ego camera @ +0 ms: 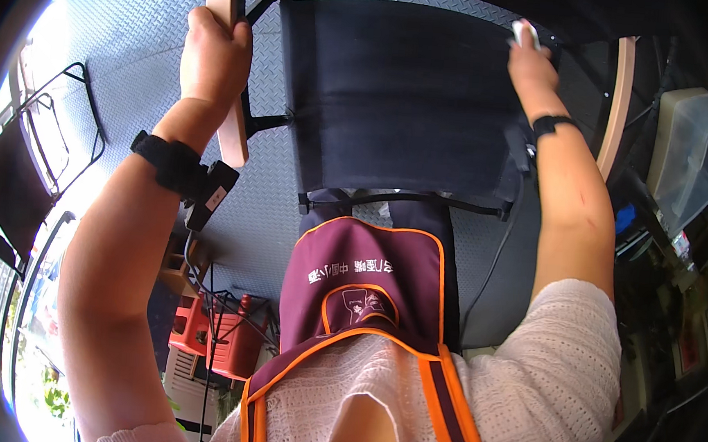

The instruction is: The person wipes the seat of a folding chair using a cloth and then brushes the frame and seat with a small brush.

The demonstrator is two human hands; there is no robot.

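My left hand (216, 57) is closed around a pale wooden armrest (234, 135) of a folding chair. The black fabric seat (400, 95) of this chair lies in front of my legs, on a dark metal frame. At the far right corner of the fabric, my right hand (532, 64) holds a small white object (525, 33); it is blurred, so I cannot tell what it is. A second wooden armrest (617, 110) stands to the right of that hand.
Grey diamond-plate flooring (146, 28) spreads around the chair. Another black folding chair (18, 179) stands at the left. Red plastic stools (237, 345) are behind me on the left. A translucent plastic bin (691, 152) sits at the right. A cable (493, 261) hangs beside my right leg.
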